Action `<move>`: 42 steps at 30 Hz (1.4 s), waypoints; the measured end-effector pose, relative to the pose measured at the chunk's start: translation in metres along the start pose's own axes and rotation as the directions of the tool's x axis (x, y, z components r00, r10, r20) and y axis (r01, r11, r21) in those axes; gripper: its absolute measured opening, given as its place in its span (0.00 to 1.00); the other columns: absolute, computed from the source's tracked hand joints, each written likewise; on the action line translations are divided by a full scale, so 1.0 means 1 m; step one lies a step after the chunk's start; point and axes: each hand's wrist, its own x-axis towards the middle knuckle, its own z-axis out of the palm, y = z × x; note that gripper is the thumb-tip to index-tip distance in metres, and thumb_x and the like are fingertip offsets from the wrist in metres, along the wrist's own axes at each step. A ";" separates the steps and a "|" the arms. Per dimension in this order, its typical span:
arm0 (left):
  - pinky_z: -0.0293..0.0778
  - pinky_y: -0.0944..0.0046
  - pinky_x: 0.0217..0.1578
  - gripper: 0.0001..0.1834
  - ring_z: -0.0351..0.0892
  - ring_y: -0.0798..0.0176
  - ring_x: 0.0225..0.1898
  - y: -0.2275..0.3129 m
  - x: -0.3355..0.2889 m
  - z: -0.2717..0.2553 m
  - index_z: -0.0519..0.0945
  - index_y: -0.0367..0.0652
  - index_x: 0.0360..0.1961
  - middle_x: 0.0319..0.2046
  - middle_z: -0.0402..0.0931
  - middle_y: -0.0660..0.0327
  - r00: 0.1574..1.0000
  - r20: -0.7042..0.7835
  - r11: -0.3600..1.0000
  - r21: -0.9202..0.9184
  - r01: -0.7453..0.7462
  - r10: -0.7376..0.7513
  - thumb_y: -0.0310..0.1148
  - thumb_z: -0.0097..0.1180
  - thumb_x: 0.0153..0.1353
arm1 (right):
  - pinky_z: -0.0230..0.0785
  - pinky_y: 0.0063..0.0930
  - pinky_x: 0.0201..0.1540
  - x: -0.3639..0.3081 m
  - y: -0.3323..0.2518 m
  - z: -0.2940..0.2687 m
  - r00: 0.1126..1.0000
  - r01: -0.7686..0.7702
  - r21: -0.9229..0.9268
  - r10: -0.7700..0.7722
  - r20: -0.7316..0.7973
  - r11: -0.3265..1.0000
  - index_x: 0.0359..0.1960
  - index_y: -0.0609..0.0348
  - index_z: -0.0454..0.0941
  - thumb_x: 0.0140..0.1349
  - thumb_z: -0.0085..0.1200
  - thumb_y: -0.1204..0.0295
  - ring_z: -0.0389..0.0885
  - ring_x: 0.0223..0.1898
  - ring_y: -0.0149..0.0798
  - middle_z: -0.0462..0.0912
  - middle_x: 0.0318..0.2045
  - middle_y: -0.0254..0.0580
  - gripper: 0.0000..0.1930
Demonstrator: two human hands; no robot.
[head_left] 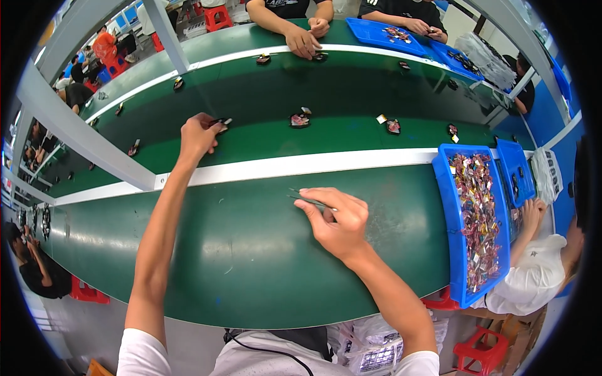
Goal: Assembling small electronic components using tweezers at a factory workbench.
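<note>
My left hand point(199, 135) reaches over the far green conveyor belt point(251, 135), its fingers closed on a small black part point(219, 121) with a pale tab. Thin metal tweezers point(295, 197) are pinched in my right hand point(342, 219), above the near green table point(251, 250). The tips of the tweezers are apart, with nothing visible between them. To the right of my left hand, a black part with reddish wires point(300, 120) lies on the belt. Another similar part point(393, 126) rests farther right, a white tab beside it.
A blue tray point(442, 200) full of small red-wired pieces stands at the right. White rails point(301, 164) and a slanted post point(81, 119) border the belt. Across it, a co-worker's hand point(303, 42) touches another part. A person in white sits at the right.
</note>
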 end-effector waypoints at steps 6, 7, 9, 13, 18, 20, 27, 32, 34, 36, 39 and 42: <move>0.80 0.56 0.29 0.13 0.85 0.53 0.29 -0.011 0.017 0.005 0.84 0.34 0.43 0.36 0.84 0.48 0.818 -0.238 0.730 0.621 -0.286 0.524 0.34 0.61 0.64 | 0.69 0.24 0.22 0.000 0.002 0.002 0.999 -0.019 0.010 0.019 0.027 1.000 0.31 0.57 0.85 0.51 0.73 0.76 0.78 0.16 0.34 0.89 0.29 0.37 0.08; 0.79 0.59 0.27 0.13 0.84 0.58 0.27 -0.007 0.018 0.012 0.85 0.36 0.44 0.37 0.84 0.50 0.759 -0.204 0.718 0.539 -0.440 0.618 0.33 0.61 0.64 | 0.69 0.25 0.22 -0.001 0.001 0.003 0.999 -0.017 0.004 0.017 0.035 1.000 0.32 0.57 0.85 0.51 0.73 0.76 0.78 0.16 0.34 0.89 0.29 0.37 0.09; 0.76 0.66 0.22 0.13 0.82 0.66 0.22 0.045 -0.001 0.043 0.86 0.36 0.45 0.35 0.85 0.54 0.978 0.093 0.981 0.026 -0.190 0.187 0.34 0.60 0.65 | 0.69 0.25 0.22 -0.005 0.006 -0.001 0.999 -0.021 -0.014 0.021 0.045 1.000 0.32 0.56 0.85 0.51 0.73 0.76 0.78 0.16 0.34 0.88 0.28 0.37 0.09; 0.73 0.67 0.19 0.17 0.76 0.69 0.19 0.064 0.006 0.086 0.85 0.32 0.43 0.28 0.83 0.58 0.956 0.285 0.990 -0.135 -0.030 0.068 0.38 0.63 0.65 | 0.69 0.25 0.22 -0.003 0.004 -0.001 0.999 -0.020 -0.025 0.021 0.045 0.999 0.32 0.56 0.85 0.52 0.73 0.75 0.77 0.16 0.34 0.88 0.28 0.37 0.08; 0.71 0.67 0.19 0.19 0.76 0.69 0.20 0.067 0.016 0.108 0.84 0.32 0.37 0.25 0.80 0.57 0.977 0.211 0.994 0.098 -0.058 0.036 0.42 0.67 0.61 | 0.69 0.25 0.22 -0.004 0.006 0.000 0.998 -0.039 -0.015 0.039 0.048 0.999 0.32 0.57 0.85 0.52 0.73 0.75 0.77 0.15 0.34 0.88 0.28 0.37 0.08; 0.70 0.67 0.19 0.20 0.76 0.68 0.20 0.056 0.020 0.110 0.84 0.32 0.35 0.24 0.80 0.57 0.984 0.157 0.977 0.179 -0.113 0.085 0.44 0.68 0.60 | 0.69 0.25 0.22 -0.003 0.004 0.002 0.998 -0.020 -0.007 0.021 0.056 1.000 0.33 0.56 0.85 0.52 0.73 0.75 0.76 0.15 0.34 0.88 0.28 0.37 0.09; 0.71 0.64 0.20 0.12 0.78 0.68 0.17 0.072 -0.019 0.072 0.81 0.33 0.32 0.23 0.84 0.54 0.964 0.251 0.991 -0.121 -0.058 0.087 0.33 0.67 0.61 | 0.66 0.24 0.21 -0.004 0.004 -0.002 0.949 -0.303 0.033 0.298 0.108 0.953 0.25 0.61 0.83 0.53 0.73 0.75 0.77 0.15 0.30 0.89 0.30 0.39 0.08; 0.64 0.70 0.16 0.07 0.72 0.74 0.15 0.061 -0.081 0.059 0.80 0.30 0.36 0.26 0.84 0.57 0.940 0.316 0.890 -0.455 0.029 0.131 0.26 0.59 0.65 | 0.52 0.17 0.21 0.003 0.011 -0.008 0.847 -0.511 0.313 0.531 0.023 0.801 0.29 0.65 0.83 0.59 0.69 0.79 0.63 0.18 0.16 0.82 0.24 0.29 0.05; 0.65 0.73 0.18 0.07 0.71 0.75 0.16 0.053 -0.103 0.055 0.80 0.28 0.40 0.27 0.84 0.58 0.921 0.370 0.892 -0.447 0.060 0.123 0.25 0.58 0.67 | 0.49 0.16 0.21 0.005 0.013 -0.010 0.831 -0.532 0.372 0.553 0.059 0.760 0.37 0.63 0.83 0.61 0.67 0.80 0.61 0.18 0.14 0.75 0.20 0.23 0.05; 0.66 0.73 0.18 0.08 0.73 0.76 0.18 0.052 -0.120 0.051 0.81 0.29 0.40 0.27 0.83 0.59 0.906 0.403 0.888 -0.453 0.078 0.127 0.26 0.60 0.67 | 0.49 0.15 0.21 0.005 0.013 -0.010 0.839 -0.523 0.375 0.541 0.068 0.765 0.37 0.64 0.83 0.61 0.67 0.80 0.61 0.18 0.14 0.75 0.20 0.23 0.05; 0.67 0.73 0.18 0.09 0.73 0.77 0.18 0.046 -0.133 0.054 0.82 0.29 0.40 0.26 0.83 0.60 0.902 0.409 0.879 -0.471 0.077 0.140 0.27 0.61 0.67 | 0.50 0.15 0.21 0.004 0.014 -0.009 0.859 -0.500 0.332 0.507 0.073 0.800 0.36 0.64 0.83 0.62 0.67 0.80 0.62 0.18 0.14 0.76 0.20 0.24 0.04; 0.68 0.74 0.18 0.08 0.73 0.78 0.19 0.038 -0.135 0.058 0.84 0.30 0.39 0.26 0.83 0.61 0.901 0.400 0.880 -0.473 0.048 0.166 0.28 0.62 0.67 | 0.51 0.15 0.22 0.005 0.010 -0.011 0.867 -0.498 0.221 0.486 0.110 0.838 0.35 0.64 0.83 0.61 0.67 0.79 0.62 0.17 0.14 0.76 0.20 0.24 0.05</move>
